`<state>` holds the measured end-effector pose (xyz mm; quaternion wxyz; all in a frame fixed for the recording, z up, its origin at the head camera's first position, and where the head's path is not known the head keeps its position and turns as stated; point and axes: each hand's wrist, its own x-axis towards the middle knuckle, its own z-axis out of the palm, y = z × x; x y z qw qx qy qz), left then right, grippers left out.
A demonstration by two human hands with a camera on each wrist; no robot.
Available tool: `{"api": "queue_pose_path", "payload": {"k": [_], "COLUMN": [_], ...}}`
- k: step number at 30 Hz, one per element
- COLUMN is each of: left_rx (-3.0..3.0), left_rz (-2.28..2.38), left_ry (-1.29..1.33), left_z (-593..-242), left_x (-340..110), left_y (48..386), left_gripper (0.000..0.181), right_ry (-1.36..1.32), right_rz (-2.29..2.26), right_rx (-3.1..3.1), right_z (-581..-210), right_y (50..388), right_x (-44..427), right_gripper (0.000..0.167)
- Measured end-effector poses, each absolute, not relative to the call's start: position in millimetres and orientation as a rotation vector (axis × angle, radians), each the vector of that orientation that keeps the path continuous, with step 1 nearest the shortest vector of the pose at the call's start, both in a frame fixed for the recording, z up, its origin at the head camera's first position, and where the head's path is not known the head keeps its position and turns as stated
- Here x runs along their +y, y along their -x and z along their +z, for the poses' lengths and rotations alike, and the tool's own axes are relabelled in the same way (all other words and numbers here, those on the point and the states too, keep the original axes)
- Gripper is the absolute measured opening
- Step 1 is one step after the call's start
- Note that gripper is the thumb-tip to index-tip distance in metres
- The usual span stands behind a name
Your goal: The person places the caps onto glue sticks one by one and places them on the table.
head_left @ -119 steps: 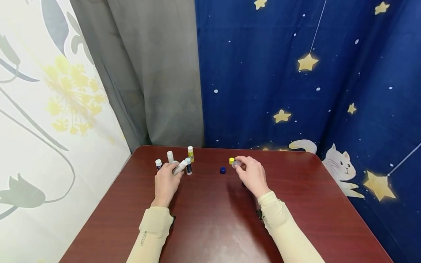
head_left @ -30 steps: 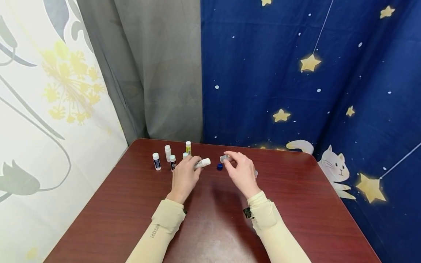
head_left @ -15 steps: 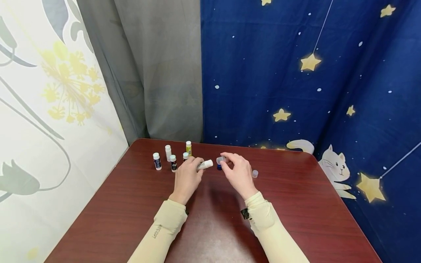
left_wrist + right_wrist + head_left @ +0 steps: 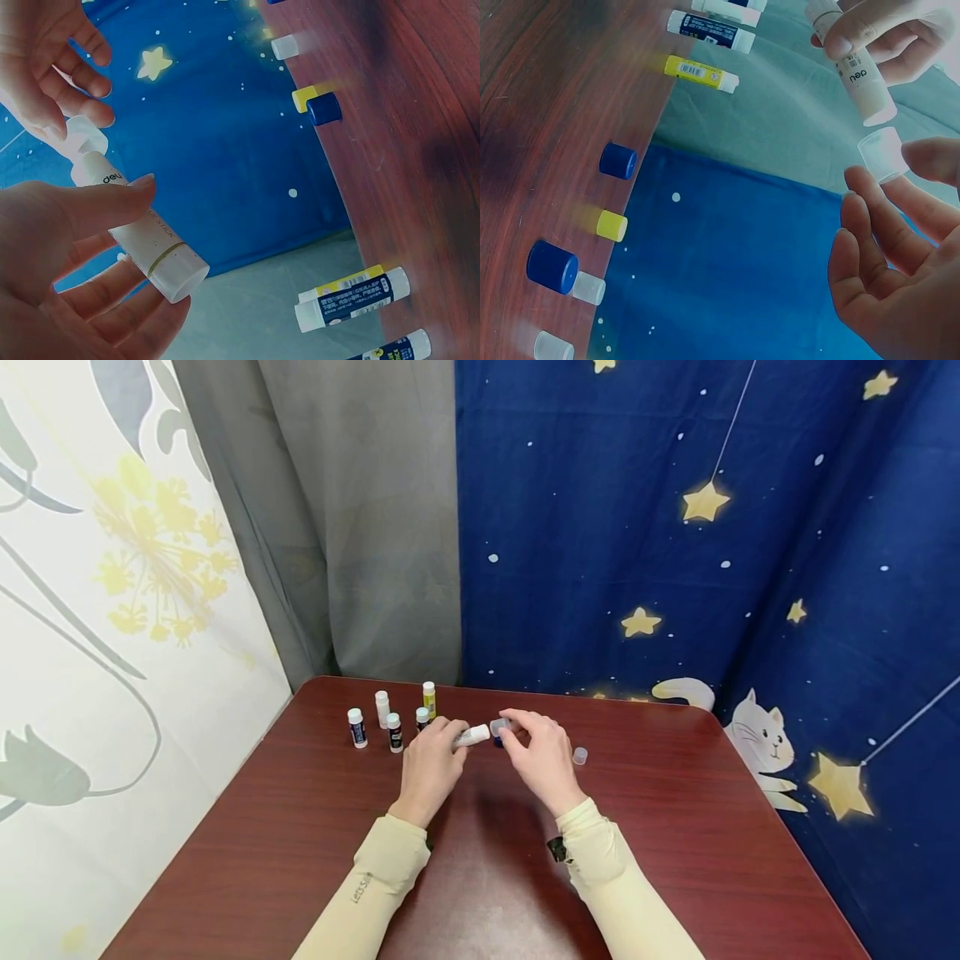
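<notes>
My left hand (image 4: 431, 770) grips a white glue stick (image 4: 472, 736) between thumb and fingers, its uncapped end tilted toward the right hand; black "deli" lettering shows on its barrel (image 4: 139, 232). Thumb and fingers of my right hand (image 4: 546, 762) pinch a clear cap (image 4: 883, 155), its opening facing that end. In the right wrist view a small gap separates the cap from the glue stick (image 4: 862, 82). Behind the cap, a blue cap (image 4: 618, 161) and a yellow cap (image 4: 612, 225) rest on the table.
Several glue sticks stand upright at the table's left: a dark blue one (image 4: 357, 729), a white one (image 4: 382, 710), a black-labelled one (image 4: 395, 734) and a yellow one (image 4: 429, 697). A clear cap (image 4: 581, 756) lies right of my right hand. Curtains hang behind the table (image 4: 480, 868).
Over the last second the glue stick in my left hand moved slightly right, and my right hand brought the clear cap left, closer to its end. Earlier, my left hand was among the standing sticks.
</notes>
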<state>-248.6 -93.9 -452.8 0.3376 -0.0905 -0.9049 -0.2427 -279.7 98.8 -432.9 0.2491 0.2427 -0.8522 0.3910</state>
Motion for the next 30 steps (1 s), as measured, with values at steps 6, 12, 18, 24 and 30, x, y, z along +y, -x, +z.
{"api": "queue_pose_path", "payload": {"k": [6, 12, 18, 24, 30], "left_rx": [-2.358, -2.373, -2.368, -2.369, -2.355], "left_rz": [-0.628, -0.61, -0.604, -0.591, -0.601], "left_ry": [0.237, 0.239, 0.259, 0.262, 0.266], "left_z": [-452.8, -452.6, -451.3, -451.1, -452.4], "left_x": [-92.1, -90.6, -89.1, -88.1, -87.2], "left_y": [248.1, 248.5, 248.4, 247.8, 247.0], "left_gripper": [0.029, 0.028, 0.03, 0.03, 0.032], "right_ry": [-0.664, -0.66, -0.657, -0.659, -0.656], "right_rz": [1.059, 1.055, 1.045, 1.044, 1.055], "right_rx": [-2.325, -2.345, -2.351, -2.348, -2.361], "right_z": [-432.5, -433.1, -432.4, -432.4, -433.1], "right_y": [277.8, 276.8, 276.8, 276.9, 276.4], "right_x": [97.8, 97.5, 97.9, 98.2, 99.0], "right_gripper": [0.026, 0.026, 0.026, 0.025, 0.025]}}
